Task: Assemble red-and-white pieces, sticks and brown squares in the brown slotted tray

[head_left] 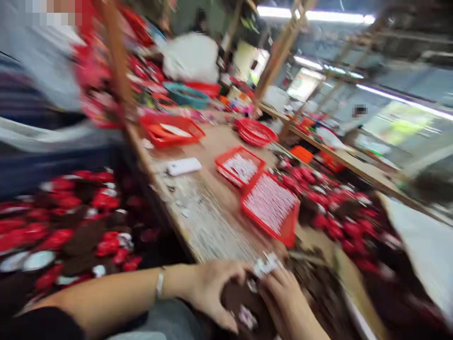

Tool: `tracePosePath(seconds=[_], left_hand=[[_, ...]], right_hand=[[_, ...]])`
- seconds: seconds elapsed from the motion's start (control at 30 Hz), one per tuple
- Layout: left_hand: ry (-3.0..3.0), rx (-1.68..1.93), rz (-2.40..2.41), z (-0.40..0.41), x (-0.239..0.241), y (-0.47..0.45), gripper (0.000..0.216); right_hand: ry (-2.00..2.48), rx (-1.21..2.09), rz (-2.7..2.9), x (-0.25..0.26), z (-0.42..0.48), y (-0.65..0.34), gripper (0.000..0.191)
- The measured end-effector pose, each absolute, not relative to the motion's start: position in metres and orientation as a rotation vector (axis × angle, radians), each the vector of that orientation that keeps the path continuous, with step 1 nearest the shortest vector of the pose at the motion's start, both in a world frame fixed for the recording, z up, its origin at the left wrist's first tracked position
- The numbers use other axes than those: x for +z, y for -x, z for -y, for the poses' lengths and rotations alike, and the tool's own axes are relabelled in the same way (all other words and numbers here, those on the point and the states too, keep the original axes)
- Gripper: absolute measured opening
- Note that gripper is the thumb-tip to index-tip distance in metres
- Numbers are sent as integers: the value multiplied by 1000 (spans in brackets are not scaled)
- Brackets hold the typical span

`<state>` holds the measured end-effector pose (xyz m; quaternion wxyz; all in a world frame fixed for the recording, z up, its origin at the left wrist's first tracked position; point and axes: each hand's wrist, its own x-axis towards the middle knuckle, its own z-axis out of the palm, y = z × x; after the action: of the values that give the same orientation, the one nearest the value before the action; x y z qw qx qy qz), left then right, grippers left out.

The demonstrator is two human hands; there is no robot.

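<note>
My left hand, with a metal bracelet on the wrist, grips a dark brown plush piece from the left side. My right hand holds the same piece from the right, its fingers near a small white tag. A pile of brown plush items with red parts lies to my left, and a similar pile lies to my right. The picture is motion-blurred.
A long wooden table runs ahead, holding red trays of white tags, a red basket and a white oblong object. A person in a white top stands beyond a teal basin.
</note>
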<state>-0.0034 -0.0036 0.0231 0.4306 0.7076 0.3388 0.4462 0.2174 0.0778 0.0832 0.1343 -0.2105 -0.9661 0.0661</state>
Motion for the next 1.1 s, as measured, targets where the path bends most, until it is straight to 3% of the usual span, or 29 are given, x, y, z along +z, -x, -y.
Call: tracePosePath(seconds=[0.03,0.17,0.43,0.9,1.1], left_hand=[[-1743,1130,-867,7,18,-1,66],[-1738,974,-930,9,8,9,57],[-1808,926,-1007,14,12,10,55],[-1831,920,-975,14,10,11,55],[-1765,924,-999,10,8,12,57]], right_hand=[[672,206,2874,88,-69,-223,25],[806,146,2994,103,-58,-215,12],[766,218,2949,110,-48,-215,9],[948,241,2775,102,-33,-230,31],[907,176,2680,86,-27,-234,32]])
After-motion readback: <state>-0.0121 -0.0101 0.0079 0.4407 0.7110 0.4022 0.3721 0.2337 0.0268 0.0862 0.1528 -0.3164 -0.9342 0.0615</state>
